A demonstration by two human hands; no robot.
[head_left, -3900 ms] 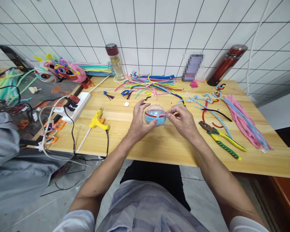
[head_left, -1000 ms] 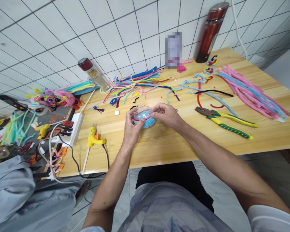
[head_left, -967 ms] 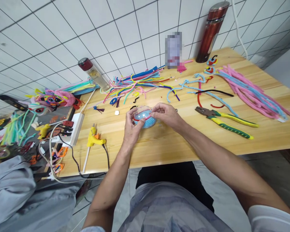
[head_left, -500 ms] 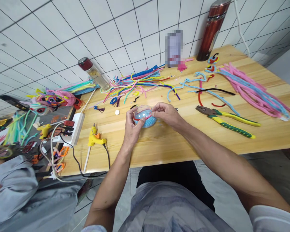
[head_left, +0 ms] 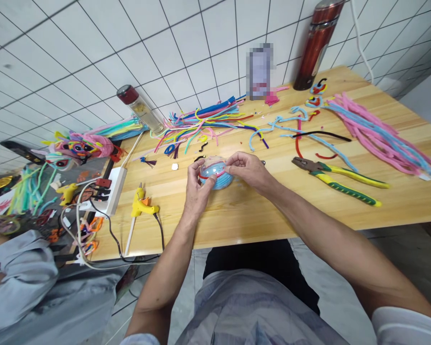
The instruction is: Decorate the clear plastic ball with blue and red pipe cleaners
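Over the front of the table, a clear plastic ball (head_left: 212, 167) has light blue pipe cleaner (head_left: 222, 182) coiled round its lower part. A red pipe cleaner (head_left: 204, 178) runs across its middle. My left hand (head_left: 198, 184) grips the ball from the left, its thumb pressing on the red strip. At the ball's right side, my right hand (head_left: 249, 168) has thumb and forefinger pinched together at the end of the red pipe cleaner. The pinched end itself is hidden by the fingertips.
Pliers (head_left: 339, 179) lie to the right, and a yellow glue gun (head_left: 142, 206) to the left beside a power strip (head_left: 115, 191). Pipe cleaners (head_left: 201, 120) lie along the back, with a pink bundle (head_left: 371, 134) at right. A red flask (head_left: 314, 52) stands behind. Another person's sleeve (head_left: 25, 273) shows at left.
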